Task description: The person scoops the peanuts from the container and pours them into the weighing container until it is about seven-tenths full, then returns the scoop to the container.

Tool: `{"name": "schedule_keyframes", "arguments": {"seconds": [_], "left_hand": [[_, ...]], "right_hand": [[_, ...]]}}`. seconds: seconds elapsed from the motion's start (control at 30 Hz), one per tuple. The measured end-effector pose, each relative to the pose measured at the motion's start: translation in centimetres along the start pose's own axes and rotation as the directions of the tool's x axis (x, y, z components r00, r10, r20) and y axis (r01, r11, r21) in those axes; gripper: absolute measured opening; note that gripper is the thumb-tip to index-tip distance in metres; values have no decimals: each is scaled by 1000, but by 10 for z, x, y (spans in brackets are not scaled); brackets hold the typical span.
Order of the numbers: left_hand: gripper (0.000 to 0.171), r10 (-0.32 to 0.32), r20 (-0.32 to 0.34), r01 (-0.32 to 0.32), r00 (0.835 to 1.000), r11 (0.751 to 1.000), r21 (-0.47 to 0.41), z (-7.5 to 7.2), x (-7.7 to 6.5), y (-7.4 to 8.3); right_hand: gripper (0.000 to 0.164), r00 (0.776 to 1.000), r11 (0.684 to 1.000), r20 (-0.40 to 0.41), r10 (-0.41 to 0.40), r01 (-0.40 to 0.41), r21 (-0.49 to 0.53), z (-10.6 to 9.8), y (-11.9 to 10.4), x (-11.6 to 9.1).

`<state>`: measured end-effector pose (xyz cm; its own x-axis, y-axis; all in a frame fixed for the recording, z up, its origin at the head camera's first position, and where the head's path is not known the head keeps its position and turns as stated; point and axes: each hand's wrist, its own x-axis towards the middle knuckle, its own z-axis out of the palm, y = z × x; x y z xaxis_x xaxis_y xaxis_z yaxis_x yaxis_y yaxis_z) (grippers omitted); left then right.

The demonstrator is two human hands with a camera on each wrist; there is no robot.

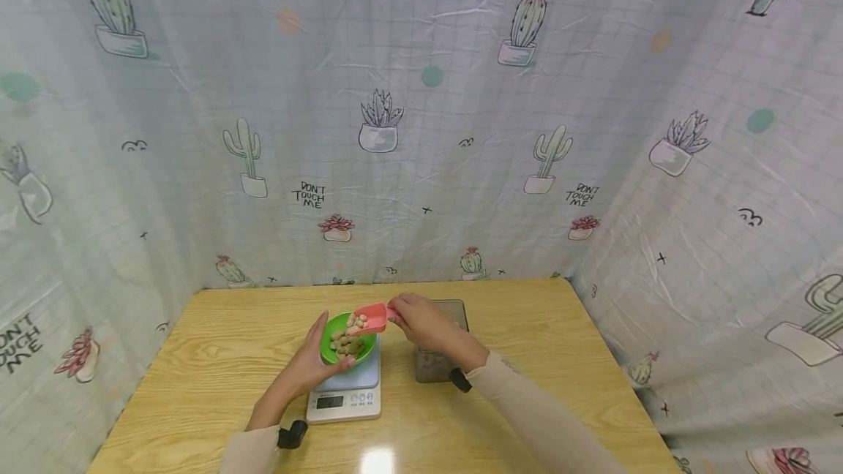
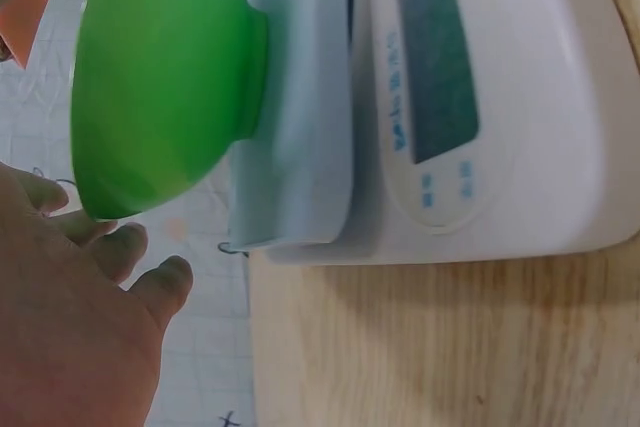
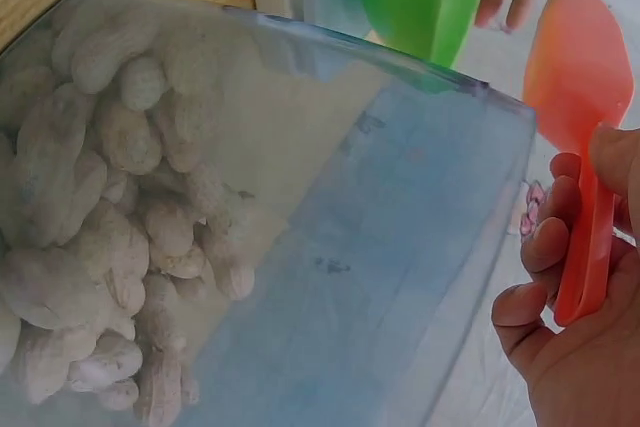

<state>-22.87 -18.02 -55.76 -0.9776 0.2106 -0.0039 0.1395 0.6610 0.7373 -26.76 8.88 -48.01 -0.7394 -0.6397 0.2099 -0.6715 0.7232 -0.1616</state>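
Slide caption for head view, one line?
Right hand holds a red scoop of peanuts over the green bowl on a scale.

We are reading "DON'T TOUCH ME" in black lettering on the patterned curtain; the same words are repeating toward its right and at its far left. Near the top edge we are seeing only "TOUCH ME" in full. On the white scale, the display is showing digits too faint for us to read, and blue characters are appearing too blurred.
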Motion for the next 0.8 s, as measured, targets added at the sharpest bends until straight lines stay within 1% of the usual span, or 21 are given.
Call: {"name": "schedule_keyframes", "arguments": {"seconds": [0.17, 0.27, 0.4, 0.53, 0.6, 0.7, 0.8], "left_hand": [[120, -14, 12, 14, 1000, 1000, -14, 3, 1, -3], [121, -20, 11, 20, 1000, 1000, -10, 5, 2, -5], [122, -34, 11, 34, 999, 999, 8, 7, 3, -8], [122, -51, 3, 51, 999, 998, 22, 8, 4, -10], [121, -57, 0, 57, 998, 998, 23, 8, 4, -10], [121, -50, 1, 50, 999, 998, 28, 9, 4, -11], [120, -45, 3, 45, 999, 998, 35, 9, 4, -11]], "right_hand": [[24, 1000, 997, 11, -23, 24, -67, 1, -1, 4], [22, 999, 991, 23, -47, 50, -125, 0, -1, 8], [23, 996, 981, 73, -54, 67, -185, -2, -3, 15], [22, 988, 969, 144, -48, 81, -232, -8, -9, 24], [19, 982, 954, 181, -56, 106, -281, -11, -13, 28], [20, 971, 915, 227, -74, 157, -373, -14, -19, 35], [22, 967, 873, 237, -94, 194, -447, -18, -25, 42]]}}
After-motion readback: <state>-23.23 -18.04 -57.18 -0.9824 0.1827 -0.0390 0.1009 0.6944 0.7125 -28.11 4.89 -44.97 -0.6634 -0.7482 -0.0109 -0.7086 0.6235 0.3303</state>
